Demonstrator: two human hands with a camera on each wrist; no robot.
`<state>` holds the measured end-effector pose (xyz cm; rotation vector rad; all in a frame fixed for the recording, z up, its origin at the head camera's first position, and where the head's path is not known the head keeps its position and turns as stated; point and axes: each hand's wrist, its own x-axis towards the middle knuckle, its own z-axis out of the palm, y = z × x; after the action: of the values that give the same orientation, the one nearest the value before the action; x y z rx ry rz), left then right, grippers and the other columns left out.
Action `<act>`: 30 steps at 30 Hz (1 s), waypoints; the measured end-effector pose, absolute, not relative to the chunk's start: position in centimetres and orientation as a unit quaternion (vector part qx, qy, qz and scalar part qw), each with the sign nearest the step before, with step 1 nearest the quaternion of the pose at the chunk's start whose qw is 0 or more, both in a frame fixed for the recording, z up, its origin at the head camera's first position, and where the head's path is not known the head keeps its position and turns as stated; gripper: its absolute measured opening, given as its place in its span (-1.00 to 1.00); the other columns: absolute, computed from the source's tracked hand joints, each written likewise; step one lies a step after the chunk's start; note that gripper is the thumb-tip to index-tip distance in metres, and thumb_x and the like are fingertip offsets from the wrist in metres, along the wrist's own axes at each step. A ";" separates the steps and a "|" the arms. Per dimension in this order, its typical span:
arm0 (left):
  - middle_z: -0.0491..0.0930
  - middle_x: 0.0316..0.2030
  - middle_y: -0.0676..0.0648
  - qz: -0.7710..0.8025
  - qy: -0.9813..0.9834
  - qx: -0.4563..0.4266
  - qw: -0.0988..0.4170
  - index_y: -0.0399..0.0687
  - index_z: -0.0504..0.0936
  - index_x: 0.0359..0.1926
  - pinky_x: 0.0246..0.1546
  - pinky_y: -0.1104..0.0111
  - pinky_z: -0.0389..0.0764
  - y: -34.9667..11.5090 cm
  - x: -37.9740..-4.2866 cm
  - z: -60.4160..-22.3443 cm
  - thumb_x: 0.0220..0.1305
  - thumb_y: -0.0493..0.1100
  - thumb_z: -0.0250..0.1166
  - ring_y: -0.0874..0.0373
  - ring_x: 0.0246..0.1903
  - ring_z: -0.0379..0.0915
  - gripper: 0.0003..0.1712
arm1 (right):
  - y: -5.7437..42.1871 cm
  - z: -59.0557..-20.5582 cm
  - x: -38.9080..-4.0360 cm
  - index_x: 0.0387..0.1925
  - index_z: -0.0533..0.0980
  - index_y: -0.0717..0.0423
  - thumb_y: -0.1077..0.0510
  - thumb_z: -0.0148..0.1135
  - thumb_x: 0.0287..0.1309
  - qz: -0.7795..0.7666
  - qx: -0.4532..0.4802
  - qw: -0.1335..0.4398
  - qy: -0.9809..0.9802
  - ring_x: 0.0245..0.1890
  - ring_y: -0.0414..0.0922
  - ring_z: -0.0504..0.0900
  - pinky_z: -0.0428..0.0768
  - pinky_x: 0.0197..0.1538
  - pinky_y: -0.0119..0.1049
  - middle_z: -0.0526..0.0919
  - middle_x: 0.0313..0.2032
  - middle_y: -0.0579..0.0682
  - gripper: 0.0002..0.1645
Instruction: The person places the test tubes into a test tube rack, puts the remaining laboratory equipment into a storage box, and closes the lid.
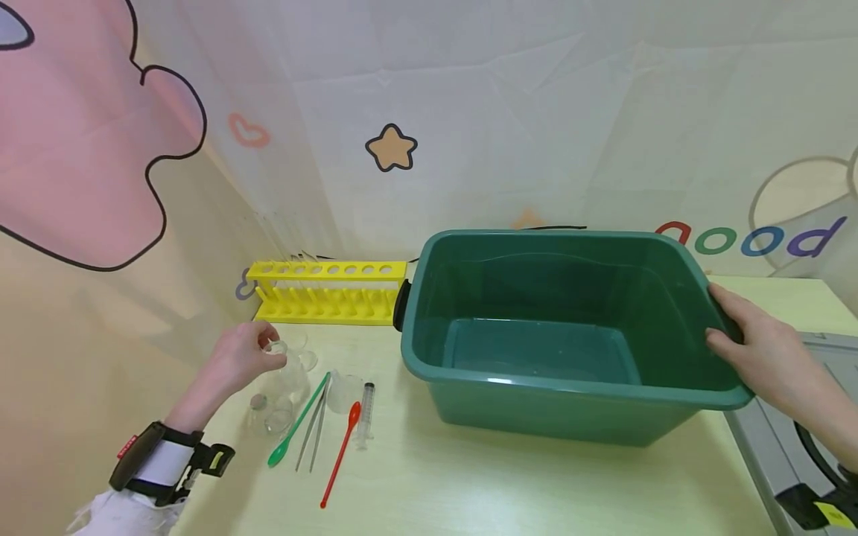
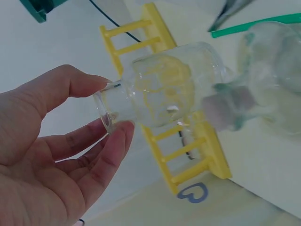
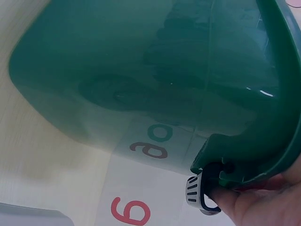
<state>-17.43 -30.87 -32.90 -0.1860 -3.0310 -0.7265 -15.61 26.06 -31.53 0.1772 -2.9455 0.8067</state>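
Note:
My left hand [image 1: 249, 351] pinches a clear glass bottle [image 2: 171, 84] by its neck, thumb on one side and fingertips on the other. Other clear glassware [image 1: 278, 418] stands below that hand, and the left wrist view shows a round glass vessel [image 2: 277, 70] just past the bottle's base. On the right, my right hand [image 1: 764, 346] grips the end of a large green plastic tub [image 1: 536, 409], thumb over the rim and fingers at its side. A grey-and-black handle clip [image 3: 202, 190] shows beside those fingers in the right wrist view. The tub's inside holds nothing visible.
A yellow test tube rack [image 1: 328, 305] stands at the back wall. Before it lie a green spoon [image 1: 298, 420], metal tweezers [image 1: 316, 424], a red spoon [image 1: 342, 454], a syringe [image 1: 366, 417] and a clear beaker [image 1: 345, 391]. A grey case [image 1: 757, 439] sits at the right.

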 end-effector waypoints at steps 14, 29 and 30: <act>0.43 -0.52 -0.10 -0.215 -0.966 -0.135 0.046 -0.37 0.53 -0.33 -0.45 0.22 0.33 -27.2 -18.1 -25.5 -0.05 -0.26 0.28 0.03 -0.50 0.32 -0.74 | 26.2 -31.6 -15.7 0.29 -0.22 0.42 0.35 -0.07 0.24 0.269 0.064 0.039 -0.960 -0.17 0.49 0.30 0.30 -0.24 0.32 0.12 0.05 0.62 -0.26; 0.44 -0.42 -0.15 -0.194 -0.967 -0.163 0.022 -0.30 0.51 -0.22 -0.37 0.21 0.33 -21.2 -19.3 -19.0 0.02 -0.22 0.25 -0.02 -0.40 0.30 -0.71 | 25.9 -31.2 -15.6 0.27 -0.20 0.48 0.37 -0.06 0.22 0.265 0.066 0.044 -0.961 -0.15 0.51 0.28 0.29 -0.23 0.31 0.11 0.05 0.62 -0.27; 0.44 -0.41 -0.15 -0.193 -0.967 -0.165 0.021 -0.29 0.51 -0.22 -0.36 0.21 0.33 -20.6 -19.4 -18.8 0.02 -0.21 0.26 -0.02 -0.39 0.30 -0.71 | 25.9 -31.3 -15.6 0.27 -0.19 0.47 0.37 -0.06 0.21 0.265 0.067 0.045 -0.961 -0.15 0.51 0.28 0.29 -0.23 0.32 0.11 0.05 0.62 -0.27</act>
<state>-19.41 -20.59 -18.82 -0.5130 -2.9983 -0.5988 -15.57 25.89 -31.28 0.2037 -2.9353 0.8110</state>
